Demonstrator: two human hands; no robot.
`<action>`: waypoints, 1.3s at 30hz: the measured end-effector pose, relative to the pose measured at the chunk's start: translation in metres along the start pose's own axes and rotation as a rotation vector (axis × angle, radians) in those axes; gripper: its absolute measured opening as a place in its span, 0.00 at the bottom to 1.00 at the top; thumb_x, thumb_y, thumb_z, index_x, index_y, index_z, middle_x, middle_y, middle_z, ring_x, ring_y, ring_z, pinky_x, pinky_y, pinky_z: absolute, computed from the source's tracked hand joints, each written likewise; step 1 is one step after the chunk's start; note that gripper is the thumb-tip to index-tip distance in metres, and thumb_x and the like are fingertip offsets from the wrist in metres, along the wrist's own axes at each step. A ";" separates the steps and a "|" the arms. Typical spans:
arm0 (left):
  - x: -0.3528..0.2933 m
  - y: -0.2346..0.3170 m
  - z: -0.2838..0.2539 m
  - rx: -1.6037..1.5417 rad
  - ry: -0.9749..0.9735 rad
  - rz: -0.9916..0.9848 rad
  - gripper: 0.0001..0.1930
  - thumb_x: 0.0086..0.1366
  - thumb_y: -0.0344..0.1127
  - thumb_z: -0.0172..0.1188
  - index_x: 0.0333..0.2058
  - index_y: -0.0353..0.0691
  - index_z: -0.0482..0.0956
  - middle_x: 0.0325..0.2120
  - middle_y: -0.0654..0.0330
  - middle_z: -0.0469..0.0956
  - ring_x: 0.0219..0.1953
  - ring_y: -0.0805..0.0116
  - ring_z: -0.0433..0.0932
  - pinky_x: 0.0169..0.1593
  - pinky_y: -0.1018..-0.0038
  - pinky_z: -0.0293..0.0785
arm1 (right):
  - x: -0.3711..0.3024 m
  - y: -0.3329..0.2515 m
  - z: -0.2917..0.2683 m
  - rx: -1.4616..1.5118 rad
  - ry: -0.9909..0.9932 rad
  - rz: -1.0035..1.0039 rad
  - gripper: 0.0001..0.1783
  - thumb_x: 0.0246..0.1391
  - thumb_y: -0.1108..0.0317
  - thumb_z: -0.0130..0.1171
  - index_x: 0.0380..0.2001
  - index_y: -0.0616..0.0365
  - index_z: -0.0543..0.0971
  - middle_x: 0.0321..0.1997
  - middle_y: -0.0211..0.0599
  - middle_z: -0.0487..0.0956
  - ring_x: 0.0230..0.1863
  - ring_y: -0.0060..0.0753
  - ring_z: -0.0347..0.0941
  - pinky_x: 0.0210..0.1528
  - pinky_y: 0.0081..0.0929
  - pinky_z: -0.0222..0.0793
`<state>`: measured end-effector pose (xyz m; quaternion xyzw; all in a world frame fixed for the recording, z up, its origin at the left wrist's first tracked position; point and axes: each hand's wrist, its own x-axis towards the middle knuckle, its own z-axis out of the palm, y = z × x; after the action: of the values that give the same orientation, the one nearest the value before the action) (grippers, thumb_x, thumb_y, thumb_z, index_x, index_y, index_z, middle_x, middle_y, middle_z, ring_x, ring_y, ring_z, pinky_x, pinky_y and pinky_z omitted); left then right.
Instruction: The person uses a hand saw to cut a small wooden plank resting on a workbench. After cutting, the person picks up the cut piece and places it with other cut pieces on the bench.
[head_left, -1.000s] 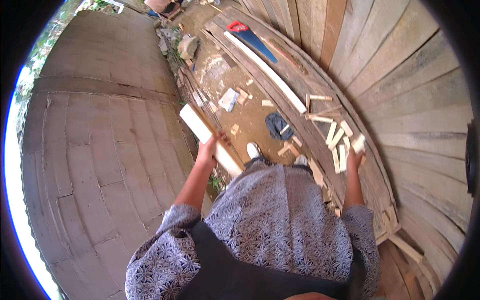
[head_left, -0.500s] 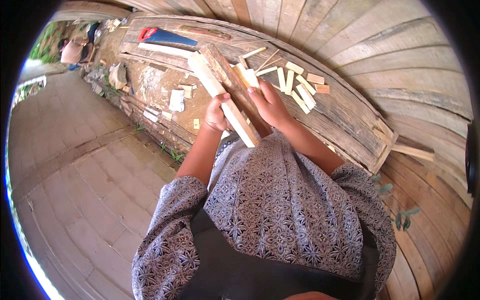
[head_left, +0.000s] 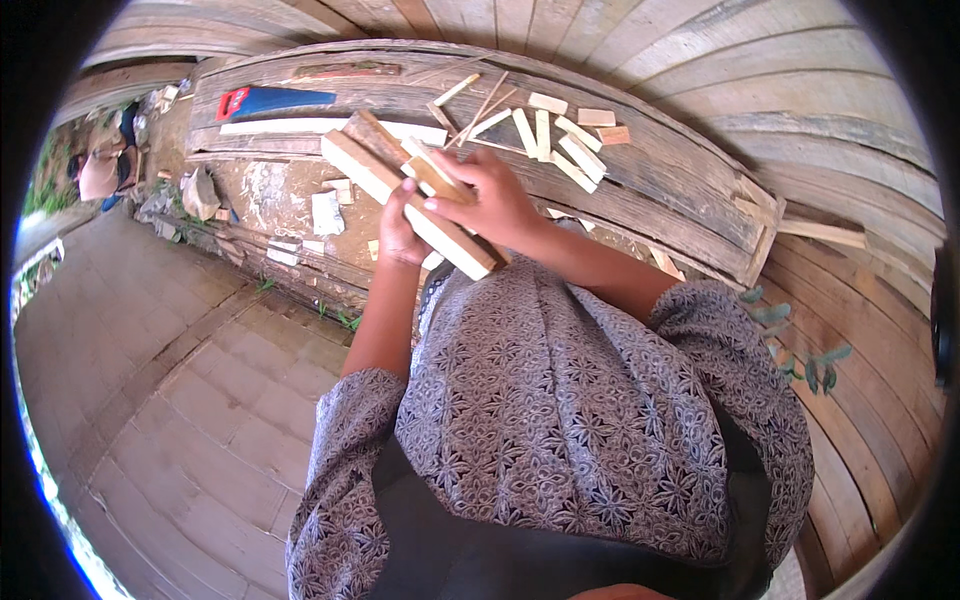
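A long pale wooden batten (head_left: pixel 400 200) lies across both my hands, in front of my chest. My left hand (head_left: pixel 398 235) grips it from underneath, near its middle. On top of it my right hand (head_left: pixel 478 195) presses one or two short pale wood blocks (head_left: pixel 428 172). Behind the hands, several more short cut blocks (head_left: pixel 560 140) lie scattered on a weathered plank bench (head_left: pixel 650 190).
A blue handsaw with a red handle (head_left: pixel 262 100) lies on the far left of the bench, beside a long white strip (head_left: pixel 300 127). Wood scraps (head_left: pixel 325 212) litter the dirt below. Paved floor (head_left: pixel 150 400) lies left, a plank wall (head_left: pixel 820 110) right.
I raised the batten from the bench's left end to my chest. My right hand left the scattered blocks and came onto the batten with short blocks. The view swung toward the bench.
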<state>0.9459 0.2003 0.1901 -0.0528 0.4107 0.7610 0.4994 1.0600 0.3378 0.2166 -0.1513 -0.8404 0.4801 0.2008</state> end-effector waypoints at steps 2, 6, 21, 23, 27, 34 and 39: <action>-0.010 0.005 0.019 0.032 0.019 0.053 0.34 0.66 0.48 0.58 0.65 0.33 0.66 0.57 0.46 0.77 0.59 0.51 0.78 0.63 0.57 0.76 | -0.002 -0.002 0.007 0.069 -0.035 0.040 0.44 0.48 0.45 0.77 0.65 0.54 0.76 0.37 0.40 0.68 0.39 0.36 0.66 0.43 0.33 0.65; -0.013 0.006 0.011 0.065 0.096 0.015 0.33 0.65 0.46 0.58 0.65 0.33 0.66 0.56 0.48 0.77 0.57 0.52 0.78 0.61 0.59 0.77 | -0.005 -0.005 0.013 -0.001 0.061 -0.076 0.43 0.50 0.43 0.74 0.64 0.57 0.77 0.39 0.44 0.70 0.43 0.43 0.68 0.52 0.39 0.64; -0.080 0.022 -0.020 -0.042 0.296 0.202 0.35 0.62 0.47 0.62 0.65 0.41 0.62 0.53 0.53 0.73 0.52 0.44 0.76 0.57 0.46 0.76 | -0.065 0.244 -0.073 -0.748 -0.268 0.806 0.73 0.35 0.48 0.84 0.79 0.39 0.47 0.73 0.52 0.57 0.73 0.61 0.56 0.69 0.52 0.65; -0.088 0.022 -0.021 -0.055 0.355 0.205 0.35 0.62 0.47 0.61 0.64 0.39 0.62 0.53 0.53 0.73 0.52 0.45 0.76 0.58 0.47 0.76 | -0.066 0.257 -0.071 -0.734 -0.256 0.840 0.74 0.34 0.49 0.85 0.79 0.37 0.46 0.72 0.50 0.57 0.72 0.61 0.57 0.68 0.51 0.67; -0.108 0.027 -0.014 -0.007 0.477 0.250 0.36 0.62 0.46 0.61 0.65 0.38 0.61 0.55 0.53 0.73 0.53 0.45 0.76 0.59 0.47 0.75 | -0.067 0.261 -0.066 -0.717 -0.166 0.856 0.64 0.35 0.52 0.84 0.73 0.40 0.57 0.68 0.48 0.59 0.68 0.60 0.61 0.64 0.49 0.72; -0.113 0.028 -0.017 0.001 0.457 0.262 0.38 0.63 0.46 0.61 0.67 0.38 0.59 0.54 0.53 0.74 0.54 0.45 0.77 0.60 0.47 0.74 | -0.059 0.269 -0.055 -0.752 -0.158 0.946 0.46 0.41 0.54 0.78 0.60 0.54 0.65 0.63 0.49 0.66 0.65 0.60 0.65 0.62 0.48 0.73; -0.115 0.030 -0.014 0.023 0.455 0.254 0.37 0.64 0.46 0.60 0.67 0.37 0.59 0.56 0.52 0.74 0.55 0.45 0.77 0.60 0.47 0.75 | -0.068 0.281 -0.050 -0.650 -0.106 0.954 0.40 0.41 0.52 0.75 0.55 0.59 0.71 0.56 0.54 0.77 0.58 0.57 0.76 0.59 0.46 0.75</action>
<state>0.9745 0.1034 0.2541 -0.1649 0.5246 0.7814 0.2952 1.1606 0.4827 -0.0173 -0.5432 -0.7923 0.2418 -0.1368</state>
